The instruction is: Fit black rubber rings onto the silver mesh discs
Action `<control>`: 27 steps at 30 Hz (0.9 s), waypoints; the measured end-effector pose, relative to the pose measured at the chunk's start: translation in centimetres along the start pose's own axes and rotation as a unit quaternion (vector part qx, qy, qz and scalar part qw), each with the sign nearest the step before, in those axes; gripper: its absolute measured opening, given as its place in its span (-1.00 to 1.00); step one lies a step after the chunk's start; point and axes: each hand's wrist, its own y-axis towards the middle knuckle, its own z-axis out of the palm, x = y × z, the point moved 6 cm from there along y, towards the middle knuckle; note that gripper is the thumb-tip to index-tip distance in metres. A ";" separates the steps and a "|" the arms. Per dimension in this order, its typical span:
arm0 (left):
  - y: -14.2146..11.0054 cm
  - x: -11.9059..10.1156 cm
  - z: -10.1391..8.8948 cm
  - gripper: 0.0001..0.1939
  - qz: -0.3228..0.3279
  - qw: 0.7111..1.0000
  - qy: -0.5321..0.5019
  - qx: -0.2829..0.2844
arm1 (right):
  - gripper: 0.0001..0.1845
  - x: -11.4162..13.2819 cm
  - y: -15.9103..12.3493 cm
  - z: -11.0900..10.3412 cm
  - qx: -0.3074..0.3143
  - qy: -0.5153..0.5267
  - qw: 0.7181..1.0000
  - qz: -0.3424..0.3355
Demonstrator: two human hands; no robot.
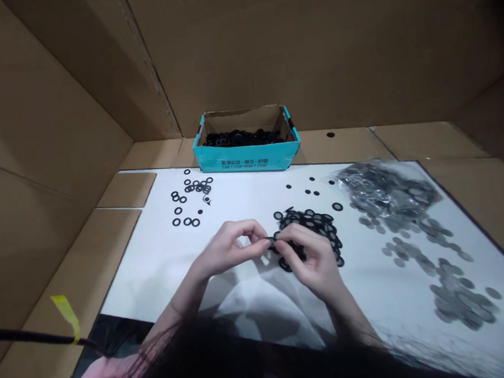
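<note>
Between the fingertips of both hands is a small black ring [271, 240], partly covered by the fingers. My left hand [241, 242] pinches its left side with thumb and index finger. My right hand [307, 253] pinches the other side, and whether a disc sits in the ring I cannot tell. Just behind and under my right hand lies a heap of black rings with grey centres [319, 222]. Loose black rings [198, 187], most with open middles, are scattered at the left of the white tabletop [244, 198].
A turquoise box [247, 157] full of black rings stands at the back. On the right lie a clear plastic bag [385, 188] of discs and loose grey discs [462, 301]. Cardboard walls [311, 52] surround the table. A black cable [29, 336] with yellow tape enters at left.
</note>
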 end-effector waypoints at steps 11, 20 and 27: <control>0.0 0.2 0.8 -0.82 0.003 0.999 -0.038 -0.009 | -0.74 0.1 0.1 0.4 0.027 -0.011 0.999 -0.023; -0.2 0.1 0.2 -0.88 0.014 1.000 -0.004 0.023 | -0.79 0.0 -0.2 0.4 0.023 -0.039 0.998 -0.043; -0.1 0.2 0.2 -0.85 0.019 1.000 0.002 -0.001 | -0.79 0.0 0.3 0.5 0.070 -0.040 0.996 -0.045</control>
